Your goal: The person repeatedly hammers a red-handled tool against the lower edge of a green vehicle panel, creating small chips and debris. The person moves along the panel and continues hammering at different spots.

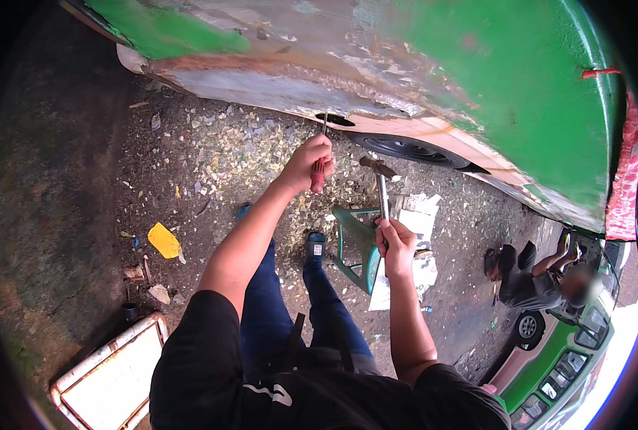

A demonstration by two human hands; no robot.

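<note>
My left hand (309, 159) is closed round the red handle of a screwdriver (317, 180). Its thin metal shaft points up at the lower edge of a vehicle's body panel (290, 89), beside a dark hole (335, 120). Whether the tip touches the metal cannot be made out. In my right hand (397, 247) is a hammer (383, 192), gripped low on its shiny handle, with the rusty head up and to the right of the screwdriver, apart from it. Worn green paint, grey patches and bare brown metal cover the panel.
A green plastic stool (365, 254) stands by my right hand, near white sheets (423, 229). Paint chips litter the ground. A wheel (412, 148) shows under the panel. To the right are a crouching person (530, 283) and a green vehicle (555, 376). A rusty-framed white panel (111, 376) lies lower left.
</note>
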